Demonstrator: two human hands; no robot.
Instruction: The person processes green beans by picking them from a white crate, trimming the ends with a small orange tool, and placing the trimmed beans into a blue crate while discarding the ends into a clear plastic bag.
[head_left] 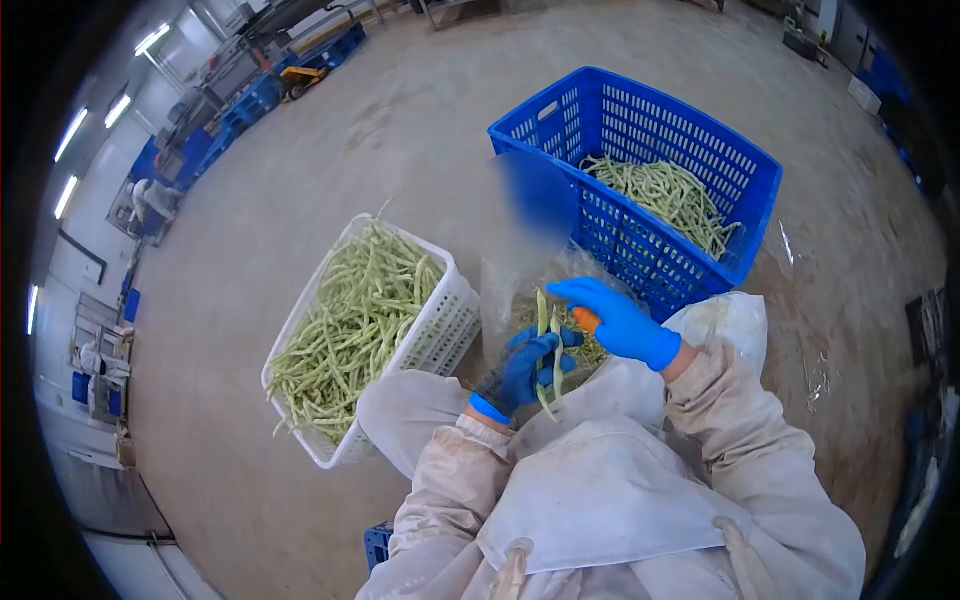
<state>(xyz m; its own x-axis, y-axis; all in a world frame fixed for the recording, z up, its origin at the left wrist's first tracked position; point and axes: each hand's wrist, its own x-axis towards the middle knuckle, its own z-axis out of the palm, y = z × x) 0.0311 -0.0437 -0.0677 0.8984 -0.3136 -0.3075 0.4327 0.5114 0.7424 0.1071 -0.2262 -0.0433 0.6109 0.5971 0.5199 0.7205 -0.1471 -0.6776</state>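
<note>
We grasped long beans (557,358) in our left hand (523,372), seemingly to steady them beside the orange object (586,319) our right hand (625,322) gripped, with the white crate (440,335) left and blue crate (640,252) far right.

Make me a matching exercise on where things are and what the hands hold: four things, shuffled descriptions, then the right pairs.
1. White basket
2. Blue crate
3. Left hand
4. Right hand

A. Holds an orange thing
B. At left, heaped with beans
C. Holds pods
D. At right, beans well below its rim

Pairs: 1-B, 2-D, 3-C, 4-A
</note>
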